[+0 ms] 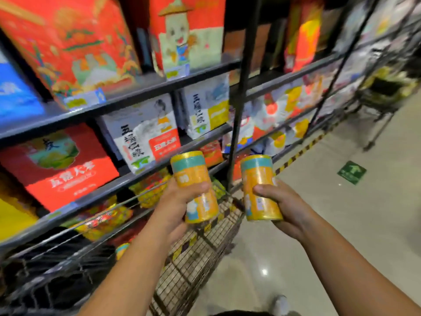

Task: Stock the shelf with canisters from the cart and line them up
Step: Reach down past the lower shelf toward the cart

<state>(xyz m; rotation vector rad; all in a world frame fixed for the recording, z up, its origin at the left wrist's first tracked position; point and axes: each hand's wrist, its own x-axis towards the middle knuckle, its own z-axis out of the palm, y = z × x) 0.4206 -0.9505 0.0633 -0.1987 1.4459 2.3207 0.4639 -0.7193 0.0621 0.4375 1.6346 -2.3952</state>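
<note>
Orange and glossy, each with a teal band under a gold rim, two cylindrical canisters are held at the centre of the frame above the wire cart (200, 254). The left hand (177, 201) has its fingers wrapped round the left canister (193, 176), and the right hand (289, 206) grasps the right canister (258, 176) the same way. Both canisters lean slightly. The dark metal shelf (136, 92) fills the left half, packed with printed boxes and soft bags. To place them well, the person should probably set each one upright on its flat base, label outward and sides touching in a row. The slick wrap may slip, so a firm hold helps.
</note>
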